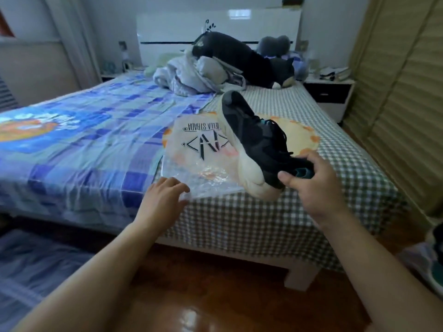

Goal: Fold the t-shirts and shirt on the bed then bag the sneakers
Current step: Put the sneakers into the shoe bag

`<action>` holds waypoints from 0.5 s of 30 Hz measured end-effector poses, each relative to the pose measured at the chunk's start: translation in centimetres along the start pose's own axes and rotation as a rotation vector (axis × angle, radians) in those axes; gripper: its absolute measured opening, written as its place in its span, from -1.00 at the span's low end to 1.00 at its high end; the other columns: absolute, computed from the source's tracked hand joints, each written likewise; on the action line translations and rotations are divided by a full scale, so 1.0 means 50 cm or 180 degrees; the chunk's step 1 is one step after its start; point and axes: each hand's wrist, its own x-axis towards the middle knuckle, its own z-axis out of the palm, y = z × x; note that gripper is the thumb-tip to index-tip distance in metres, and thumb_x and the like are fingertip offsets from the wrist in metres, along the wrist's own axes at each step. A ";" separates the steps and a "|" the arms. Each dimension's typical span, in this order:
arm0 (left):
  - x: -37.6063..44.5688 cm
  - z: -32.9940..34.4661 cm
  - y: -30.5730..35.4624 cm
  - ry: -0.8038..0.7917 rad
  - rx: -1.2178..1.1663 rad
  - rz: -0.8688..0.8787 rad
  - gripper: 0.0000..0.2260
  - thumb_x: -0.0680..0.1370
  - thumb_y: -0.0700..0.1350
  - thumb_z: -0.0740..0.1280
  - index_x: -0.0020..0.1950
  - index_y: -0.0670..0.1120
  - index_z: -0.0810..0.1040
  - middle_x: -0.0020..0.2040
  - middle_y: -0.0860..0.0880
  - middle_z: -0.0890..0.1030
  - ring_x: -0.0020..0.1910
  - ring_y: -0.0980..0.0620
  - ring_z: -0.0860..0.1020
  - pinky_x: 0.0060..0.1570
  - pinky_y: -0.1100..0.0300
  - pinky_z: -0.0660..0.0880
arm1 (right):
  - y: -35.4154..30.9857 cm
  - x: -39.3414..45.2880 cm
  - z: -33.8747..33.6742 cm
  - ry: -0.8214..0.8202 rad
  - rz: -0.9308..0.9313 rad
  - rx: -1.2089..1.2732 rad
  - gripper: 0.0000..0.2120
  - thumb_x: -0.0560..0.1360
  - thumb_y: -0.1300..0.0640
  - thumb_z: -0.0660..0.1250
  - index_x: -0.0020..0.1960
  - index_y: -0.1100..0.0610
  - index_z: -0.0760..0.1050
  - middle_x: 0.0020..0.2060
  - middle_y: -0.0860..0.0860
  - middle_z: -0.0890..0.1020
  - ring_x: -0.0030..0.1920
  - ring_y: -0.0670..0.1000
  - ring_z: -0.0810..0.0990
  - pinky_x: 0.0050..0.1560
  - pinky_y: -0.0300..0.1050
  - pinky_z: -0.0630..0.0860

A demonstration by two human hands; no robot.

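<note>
You're facing the bed [275,226], which fills most of the view: blue plaid sheet [84,144] on the left half, green-and-white check cover [347,178] on the right. Up by the white headboard [172,27] sits a dark plush toy [242,58], w/ a heap of pale clothes [189,75] just in front of it. Can't tell which are t-shirts and which the shirt, they're bunched up, not folded. A nightstand [328,94] stands right of the bed; wood floor [215,295] below.

Nearer you, a clear plastic bag [199,152] w/ black print lies flat on the bed's near edge, over a pale orange-patterned cloth [302,135]. The black sneaker [256,137], cream sole, rests partly on the bag, toe pointing away from you, heel toward you. A second sneaker [436,257] shows at the far right edge, on the floor, mostly cut off.

Your right hand [311,178] grips the sneaker at the heel/collar, thumb on the near side, fingers curled over the top. Your left hand [163,197] has its fingers at the bag's near corner; whether it pinches the plastic or only touches it, can't tell. Hands are apart, sneaker outside the bag.
</note>
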 end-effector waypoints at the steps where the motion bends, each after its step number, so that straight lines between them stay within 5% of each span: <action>1: 0.002 -0.003 -0.003 0.0092 -0.0062 0.0012 -0.83 0.47 -0.08 0.54 0.05 0.00 0.70 0.04 -0.03 0.66 0.06 -0.14 0.57 -0.05 -0.02 0.47 | 0.003 0.002 0.002 0.0003 0.0004 0.0015 -0.79 0.49 0.34 0.47 -0.08 0.11 0.48 -0.07 0.06 0.62 0.00 0.05 0.64 0.03 0.04 0.64; 6: 0.019 -0.015 -0.002 0.0272 -0.0676 -0.0310 -0.93 0.55 -0.15 0.44 -0.10 -0.03 0.73 -0.20 0.05 0.59 -0.15 -0.05 0.57 -0.19 0.09 0.42 | 0.008 0.000 0.007 -0.0101 -0.0036 0.0316 -0.73 0.47 0.45 0.42 -0.10 0.11 0.46 -0.03 -0.02 0.64 0.04 -0.03 0.66 -0.01 -0.12 0.63; 10: 0.026 -0.017 0.010 0.0287 -0.0906 -0.0463 -0.91 0.58 -0.12 0.41 -0.08 -0.04 0.71 -0.19 0.05 0.60 -0.19 0.05 0.54 -0.15 0.15 0.38 | 0.012 -0.005 -0.004 -0.0339 -0.0058 0.0735 -0.70 0.48 0.48 0.38 -0.10 0.08 0.47 -0.03 -0.11 0.68 0.08 -0.04 0.67 -0.01 -0.17 0.63; 12: 0.033 -0.022 0.022 0.0323 -0.1000 -0.0585 -0.89 0.60 -0.10 0.39 -0.04 -0.07 0.70 -0.14 0.05 0.63 -0.17 0.06 0.55 -0.12 0.16 0.40 | 0.015 -0.008 -0.019 -0.0565 -0.0011 0.0884 -0.76 0.41 0.27 0.52 -0.09 0.04 0.51 -0.05 -0.06 0.68 0.10 0.04 0.67 0.01 -0.14 0.63; 15: 0.057 -0.039 0.031 0.0308 -0.1587 -0.1181 -0.90 0.60 -0.07 0.41 -0.05 -0.05 0.70 -0.17 0.12 0.62 -0.11 0.11 0.58 -0.08 0.18 0.41 | 0.022 -0.017 -0.046 -0.0858 0.0364 0.1106 -0.49 0.12 -0.09 0.69 -0.04 0.04 0.57 0.00 0.04 0.69 0.10 0.12 0.68 -0.02 -0.12 0.64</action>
